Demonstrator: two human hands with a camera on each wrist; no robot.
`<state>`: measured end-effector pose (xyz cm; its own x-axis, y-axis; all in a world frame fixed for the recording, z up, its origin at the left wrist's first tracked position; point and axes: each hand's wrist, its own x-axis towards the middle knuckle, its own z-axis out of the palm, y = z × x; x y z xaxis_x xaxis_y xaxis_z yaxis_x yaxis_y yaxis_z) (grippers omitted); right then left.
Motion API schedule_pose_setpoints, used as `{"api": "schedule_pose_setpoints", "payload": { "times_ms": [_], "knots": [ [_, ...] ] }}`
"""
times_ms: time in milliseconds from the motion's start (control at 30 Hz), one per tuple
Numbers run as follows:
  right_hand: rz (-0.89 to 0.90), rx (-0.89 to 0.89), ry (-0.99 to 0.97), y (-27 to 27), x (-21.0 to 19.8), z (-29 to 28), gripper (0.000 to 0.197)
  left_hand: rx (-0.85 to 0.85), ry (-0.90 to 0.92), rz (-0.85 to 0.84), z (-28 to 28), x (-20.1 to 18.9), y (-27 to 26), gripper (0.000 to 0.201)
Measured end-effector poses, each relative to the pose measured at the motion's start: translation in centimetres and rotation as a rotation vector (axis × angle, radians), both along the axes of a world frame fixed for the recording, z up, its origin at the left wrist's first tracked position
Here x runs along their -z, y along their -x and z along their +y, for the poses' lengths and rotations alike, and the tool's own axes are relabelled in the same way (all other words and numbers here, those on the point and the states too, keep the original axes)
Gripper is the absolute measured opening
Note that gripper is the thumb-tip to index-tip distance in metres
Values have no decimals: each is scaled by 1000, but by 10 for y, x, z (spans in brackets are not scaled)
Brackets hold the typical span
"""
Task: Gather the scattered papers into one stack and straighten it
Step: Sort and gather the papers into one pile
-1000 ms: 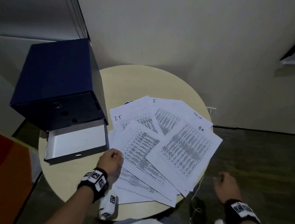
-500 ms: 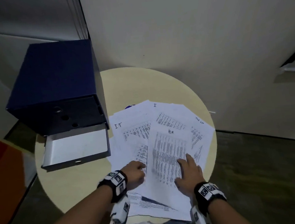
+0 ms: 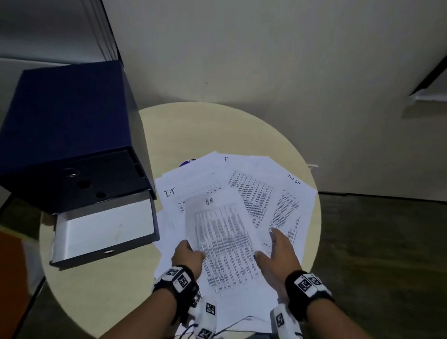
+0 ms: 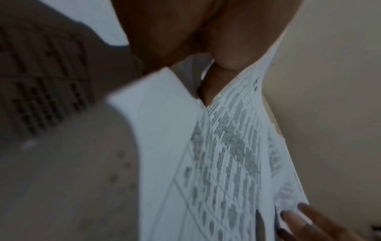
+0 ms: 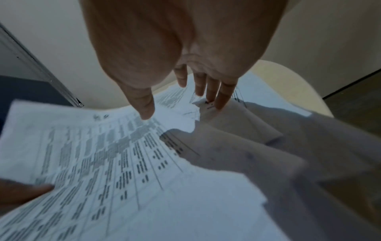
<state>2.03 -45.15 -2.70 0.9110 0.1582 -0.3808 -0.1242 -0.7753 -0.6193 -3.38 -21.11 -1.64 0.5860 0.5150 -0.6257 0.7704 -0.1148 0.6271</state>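
Several printed white papers (image 3: 261, 193) lie fanned and overlapping on a round beige table (image 3: 187, 129). The top sheet (image 3: 222, 236), marked "HR", sits near the front middle, slightly lifted and blurred. My left hand (image 3: 188, 252) pinches its left edge; in the left wrist view the fingers (image 4: 226, 60) curl onto the sheet (image 4: 216, 163). My right hand (image 3: 275, 245) lies with straight fingers at the sheet's right edge. In the right wrist view its thumb (image 5: 147, 112) touches the top sheet (image 5: 103, 163), and its fingers (image 5: 208, 93) rest on the papers beyond.
A dark blue box (image 3: 63, 123) stands at the table's left, its lower drawer (image 3: 104, 232) pulled open with a white inside. A wall rises close behind the table. Some papers overhang the table's front edge. Dark floor (image 3: 397, 249) lies to the right.
My right hand rose from beside the table onto the papers. The "HR" sheet turned and slid left to the middle. My left hand moved right and took its left edge.
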Motion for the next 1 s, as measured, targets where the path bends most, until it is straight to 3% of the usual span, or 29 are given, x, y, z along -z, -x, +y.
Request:
{"api": "schedule_pose_setpoints", "payload": {
  "times_ms": [67, 133, 233, 300, 367, 467, 533, 700, 800, 900, 1000],
  "knots": [
    [-27, -47, 70, -4, -1, 2, 90, -111, 46, 24, 5, -3, 7, 18],
    [-91, -156, 148, -11, -2, 9, 94, -181, 83, 64, 11, -3, 13, 56],
    [-90, -346, 315, -18, -10, 24, 101, -114, -4, 271, 20, -1, 25, 85],
    [-117, -401, 468, -19, -17, 35, 97, -81, -24, 360, 25, 1, 32, 91],
    [-79, -398, 525, -19, -21, 43, 81, -37, -3, 328, 25, -3, 31, 81],
    [111, -301, 357, -22, -30, 48, 35, -87, 143, 110, 26, -9, 22, 64],
    [132, -197, 226, -24, -37, 41, 7, -173, 239, -35, 30, -5, 17, 60],
    [183, 57, -105, -30, -40, -3, 5, -273, 125, -118, 42, -3, 19, 48],
    [265, 303, -377, -29, -35, -22, 21, -252, 89, -176, 41, -4, 18, 45],
    [279, 416, -553, -25, -39, -27, 44, -215, 273, -292, 39, -7, 10, 52],
    [285, 459, -698, -24, -42, -26, 72, -253, 584, -372, 36, -15, -2, 85]
  ]
}}
